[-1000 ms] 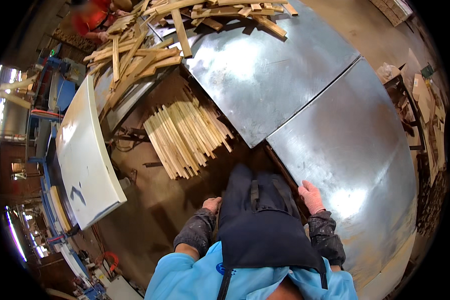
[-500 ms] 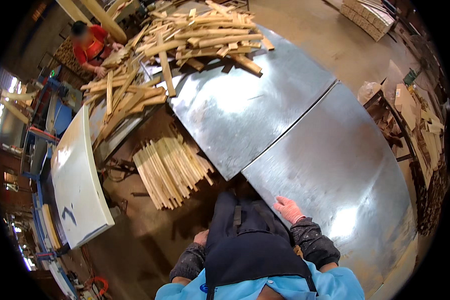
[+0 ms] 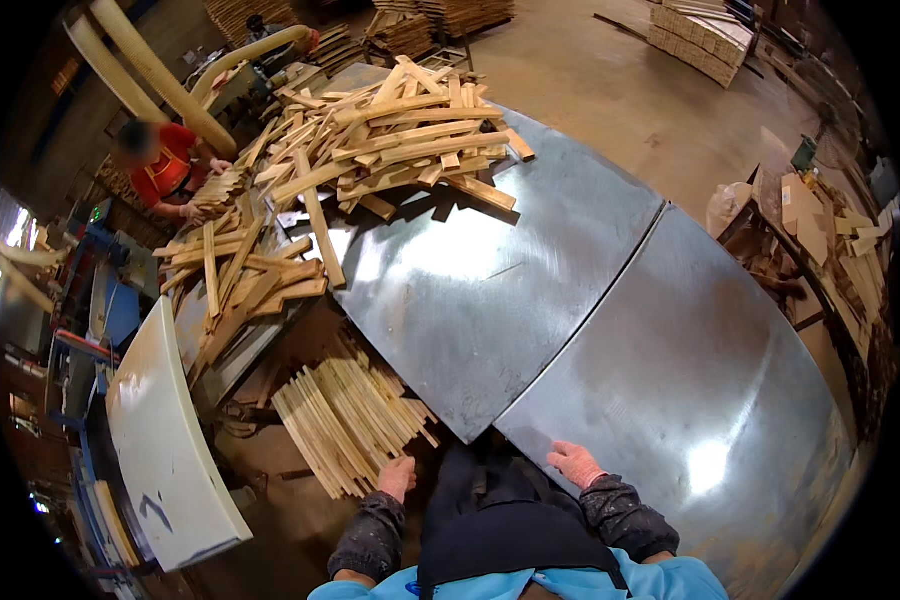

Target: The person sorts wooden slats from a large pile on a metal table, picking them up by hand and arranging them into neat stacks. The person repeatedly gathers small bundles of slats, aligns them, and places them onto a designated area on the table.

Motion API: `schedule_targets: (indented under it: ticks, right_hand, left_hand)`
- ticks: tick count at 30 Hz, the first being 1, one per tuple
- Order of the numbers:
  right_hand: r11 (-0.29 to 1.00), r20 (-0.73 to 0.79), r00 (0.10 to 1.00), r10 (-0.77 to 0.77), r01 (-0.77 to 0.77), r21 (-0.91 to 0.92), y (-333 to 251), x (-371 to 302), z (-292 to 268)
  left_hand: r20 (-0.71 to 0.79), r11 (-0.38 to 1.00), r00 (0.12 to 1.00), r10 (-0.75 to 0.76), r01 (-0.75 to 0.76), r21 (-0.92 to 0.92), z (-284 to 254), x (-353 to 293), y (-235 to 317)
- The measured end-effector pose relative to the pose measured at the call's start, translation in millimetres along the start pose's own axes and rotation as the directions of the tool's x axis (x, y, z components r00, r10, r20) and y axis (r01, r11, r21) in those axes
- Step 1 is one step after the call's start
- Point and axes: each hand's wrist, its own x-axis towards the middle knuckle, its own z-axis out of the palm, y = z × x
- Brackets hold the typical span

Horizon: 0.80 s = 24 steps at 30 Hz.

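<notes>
My left hand, in a pale pink glove, hangs in front of my left side with its fingers curled in and nothing seen in them. It is nearest to a stack of slim wooden strips, laid side by side below the table level. Against the near left edge of the metal tabletop, my right hand, gloved too, rests with its fingers stretched out and holds nothing. A large loose heap of wooden slats lies on the far part of the metal surface, spilling toward the left.
Beyond the heap at the left, a co-worker in red handles wood pieces. A white curved panel stands at my left. To the right is a bin of scrap wood; a stack of boards sits on the floor farther back.
My left hand has risen forward from beside my hip to near the wooden strips. My right hand stays at the tabletop edge. The view has tilted up, showing more of the far room.
</notes>
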Motion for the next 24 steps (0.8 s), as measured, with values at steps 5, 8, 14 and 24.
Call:
schedule_targets:
  ticks: [5,8,14,24]
  right_hand:
    - [0.997,-0.002,0.997,0.082,-0.082,0.002,-73,33,4]
    - [0.997,0.045,0.996,0.073,-0.073,-0.002,-95,66,25]
    - [0.986,-0.082,0.988,0.13,-0.12,0.119,-158,93,27]
    - [0.991,-0.09,0.991,0.097,-0.104,-0.082,-216,129,22]
  left_hand:
    - [0.137,0.97,0.961,0.239,-0.241,0.002,12,58,148]
    - [0.002,0.789,0.805,0.593,-0.582,0.197,26,81,247]
    - [-0.222,0.613,0.65,0.727,-0.467,0.637,-4,229,430]
    - [-0.447,0.714,0.799,0.402,0.032,0.699,-40,334,578]
